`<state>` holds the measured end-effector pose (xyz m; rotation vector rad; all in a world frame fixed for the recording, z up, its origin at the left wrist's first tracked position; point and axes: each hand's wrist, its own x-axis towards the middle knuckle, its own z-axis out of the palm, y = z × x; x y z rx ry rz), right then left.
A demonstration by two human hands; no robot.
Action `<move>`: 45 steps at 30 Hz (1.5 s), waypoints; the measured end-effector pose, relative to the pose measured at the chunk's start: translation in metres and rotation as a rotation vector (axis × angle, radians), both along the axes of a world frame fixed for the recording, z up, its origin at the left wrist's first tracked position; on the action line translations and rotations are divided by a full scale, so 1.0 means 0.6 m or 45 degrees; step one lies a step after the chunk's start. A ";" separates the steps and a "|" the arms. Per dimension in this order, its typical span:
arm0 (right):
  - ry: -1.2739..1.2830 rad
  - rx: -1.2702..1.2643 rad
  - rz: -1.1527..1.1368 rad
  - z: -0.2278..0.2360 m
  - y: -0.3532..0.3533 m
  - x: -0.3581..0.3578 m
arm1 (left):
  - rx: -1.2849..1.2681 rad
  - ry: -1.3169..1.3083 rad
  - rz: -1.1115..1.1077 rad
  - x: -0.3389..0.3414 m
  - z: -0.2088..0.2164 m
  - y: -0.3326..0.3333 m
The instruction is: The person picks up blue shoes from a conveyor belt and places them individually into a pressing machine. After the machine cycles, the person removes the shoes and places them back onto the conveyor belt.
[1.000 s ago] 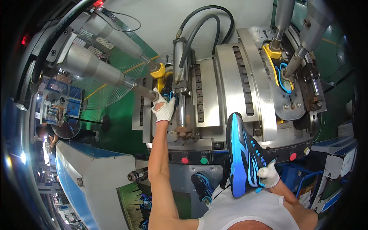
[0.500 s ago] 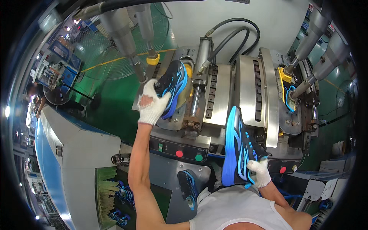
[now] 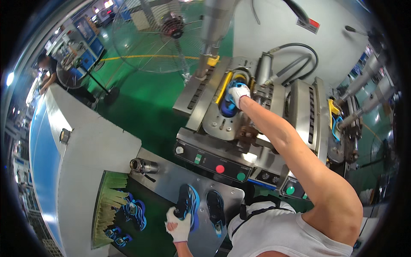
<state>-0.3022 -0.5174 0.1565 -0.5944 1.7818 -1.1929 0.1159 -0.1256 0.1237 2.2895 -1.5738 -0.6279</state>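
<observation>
Left hand grips shoe by worktop's left edge.
Right hand, moved to machine, part-hides second shoe; grip unclear.

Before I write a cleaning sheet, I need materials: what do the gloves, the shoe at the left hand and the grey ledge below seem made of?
Gloves: white, matte knit, possibly cotton, judging by the soft, fuzzy look. Shoe: dull dark upper, likely textile; smoother blue sole edge, perhaps foam or rubber. Ledge: satin-finish metal, judging by its grey sheen.
</observation>
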 end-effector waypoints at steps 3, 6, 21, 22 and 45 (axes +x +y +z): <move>1.216 0.344 0.033 -0.153 -0.098 -0.032 | 0.028 -0.081 0.199 0.010 -0.059 0.069; 0.996 0.321 -0.046 -0.162 -0.115 -0.022 | 0.211 -0.051 0.396 -0.016 -0.100 0.125; 1.033 -0.748 0.640 0.008 0.184 0.041 | 0.219 0.419 0.684 -0.092 -0.272 0.293; 0.834 -0.756 0.786 0.037 0.284 0.088 | 0.194 0.410 0.720 -0.098 -0.306 0.303; 1.530 0.911 1.272 -0.224 0.890 0.123 | -0.320 -0.381 1.092 0.825 -0.341 0.330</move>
